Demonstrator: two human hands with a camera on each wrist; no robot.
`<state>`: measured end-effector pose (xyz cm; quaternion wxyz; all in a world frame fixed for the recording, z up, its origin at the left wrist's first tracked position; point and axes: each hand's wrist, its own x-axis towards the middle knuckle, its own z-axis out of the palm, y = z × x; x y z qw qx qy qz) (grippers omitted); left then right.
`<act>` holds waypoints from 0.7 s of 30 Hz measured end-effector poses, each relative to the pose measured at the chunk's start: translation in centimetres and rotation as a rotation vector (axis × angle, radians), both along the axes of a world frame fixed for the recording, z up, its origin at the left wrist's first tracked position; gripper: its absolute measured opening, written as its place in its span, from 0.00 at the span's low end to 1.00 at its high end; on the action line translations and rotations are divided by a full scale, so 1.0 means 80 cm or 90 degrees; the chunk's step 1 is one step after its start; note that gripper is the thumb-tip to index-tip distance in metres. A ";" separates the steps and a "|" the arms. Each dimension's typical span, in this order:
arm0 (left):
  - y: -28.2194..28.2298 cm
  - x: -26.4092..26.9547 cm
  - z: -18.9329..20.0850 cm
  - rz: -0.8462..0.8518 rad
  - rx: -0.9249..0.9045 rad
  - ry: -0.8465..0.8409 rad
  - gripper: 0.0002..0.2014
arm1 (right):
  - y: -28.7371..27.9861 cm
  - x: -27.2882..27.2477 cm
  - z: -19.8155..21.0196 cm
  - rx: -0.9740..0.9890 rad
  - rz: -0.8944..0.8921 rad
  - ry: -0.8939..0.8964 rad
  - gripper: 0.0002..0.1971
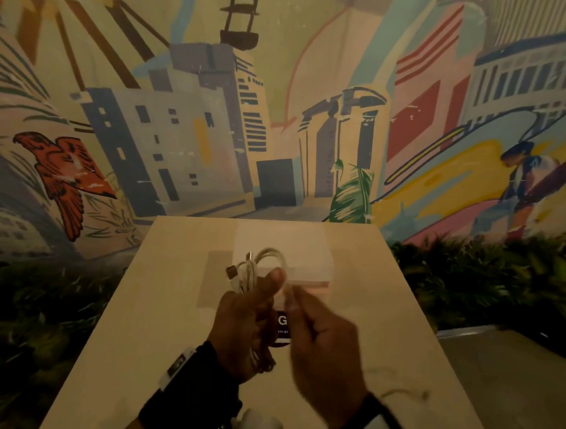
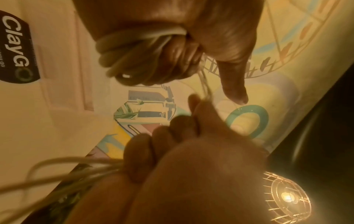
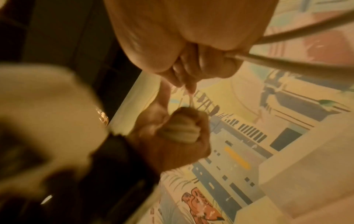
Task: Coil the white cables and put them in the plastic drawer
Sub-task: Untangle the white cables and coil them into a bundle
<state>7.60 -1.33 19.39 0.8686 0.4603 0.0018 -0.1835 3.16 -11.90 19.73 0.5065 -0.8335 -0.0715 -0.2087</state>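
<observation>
Head view: left hand fingers wrap coiled cables.

Beyond the grip: painted city mural with red bird, upper left. Dark label on table just below. Foliage far right. Lit lamp.

The right hand was motion-blurred, and whatever its fingertips pinched could not be told. The left hand hid much of the cable bundle; the black label was half covered.
</observation>
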 end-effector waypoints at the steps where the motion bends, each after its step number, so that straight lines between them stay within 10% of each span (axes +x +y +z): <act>1: -0.003 0.000 0.001 -0.006 0.005 0.012 0.36 | 0.015 -0.005 -0.007 -0.014 0.012 -0.008 0.14; 9: -0.003 -0.006 -0.003 0.128 0.036 0.019 0.26 | 0.029 -0.019 -0.018 -0.248 -0.016 -0.035 0.21; 21: 0.015 0.007 -0.002 0.146 0.063 0.006 0.24 | -0.010 -0.033 -0.052 -0.280 0.079 -0.058 0.20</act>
